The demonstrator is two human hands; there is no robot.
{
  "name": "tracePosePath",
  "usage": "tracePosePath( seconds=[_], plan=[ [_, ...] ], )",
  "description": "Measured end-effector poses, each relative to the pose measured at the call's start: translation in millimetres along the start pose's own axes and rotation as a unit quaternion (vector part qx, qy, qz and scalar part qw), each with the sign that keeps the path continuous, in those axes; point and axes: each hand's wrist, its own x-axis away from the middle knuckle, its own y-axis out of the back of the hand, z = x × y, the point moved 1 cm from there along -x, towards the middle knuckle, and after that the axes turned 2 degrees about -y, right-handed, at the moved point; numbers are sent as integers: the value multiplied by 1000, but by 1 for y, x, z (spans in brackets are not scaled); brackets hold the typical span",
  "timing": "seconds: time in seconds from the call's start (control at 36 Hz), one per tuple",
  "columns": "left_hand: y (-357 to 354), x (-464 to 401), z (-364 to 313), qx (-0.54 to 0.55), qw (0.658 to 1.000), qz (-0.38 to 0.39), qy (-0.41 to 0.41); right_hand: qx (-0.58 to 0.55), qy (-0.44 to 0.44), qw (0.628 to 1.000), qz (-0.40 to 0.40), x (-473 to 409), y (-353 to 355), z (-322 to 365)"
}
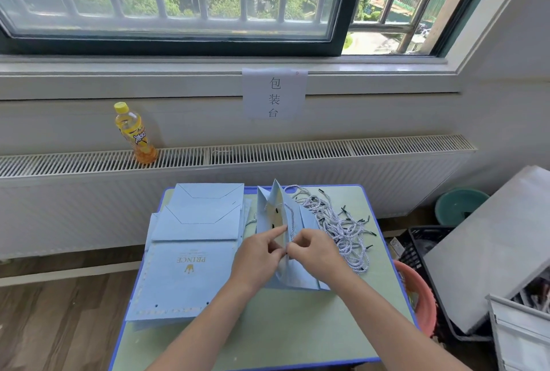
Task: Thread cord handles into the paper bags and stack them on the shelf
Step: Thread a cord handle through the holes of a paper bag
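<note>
A light blue paper bag (297,274) lies partly opened in the middle of the small table (268,335), its mouth toward me. My left hand (257,254) holds the bag's top edge, index finger stretched along it. My right hand (315,251) pinches a white-blue twisted cord (291,219) at that edge; the cord loops up along the bag's inside. A pile of loose cords (336,221) with black tips lies at the table's right rear. A stack of flat blue bags (193,251), the top one printed PRINCE, lies on the left.
A yellow drink bottle (135,134) stands on the radiator cover under the window. Right of the table sit a pink basin (422,296), a black crate (422,245), a teal stool (459,202) and a grey board (491,245). Wooden floor lies to the left.
</note>
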Motion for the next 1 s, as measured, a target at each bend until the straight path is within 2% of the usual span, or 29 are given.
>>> tracePosePath(
  seconds=[0.14, 0.22, 0.42, 0.5, 0.56, 0.61, 0.72, 0.89, 1.0],
  plan=[
    [0, -5, -3, -24, 999, 5, -21, -4, 6, 1000, -7, 3, 8, 4],
    [3, -9, -1, -85, 996, 8, -30, -2, 7, 1000, -22, 3, 13, 4],
    [11, -20, -3, -158, 986, 42, -11, -3, 16, 999, -29, 4, 14, 4],
    [14, -26, -16, -91, 995, 22, 18, -3, 29, 1000, -6, 5, 4, 1],
    [14, -33, -18, -1, 997, 5, 82, 18, 46, 999, -1, 7, 0, 0],
    [11, -40, -16, 32, 993, -4, 117, 44, 67, 997, 6, 7, -2, 0],
    [11, -39, -17, -11, 993, -27, 113, 36, 73, 996, 20, -1, -3, -4],
    [5, -30, -17, -1, 996, -40, 81, -19, 54, 993, -100, -21, 4, -7],
    [-3, -22, -17, 14, 998, -49, 26, -58, 36, 996, -61, -32, 2, -4]
  ],
)
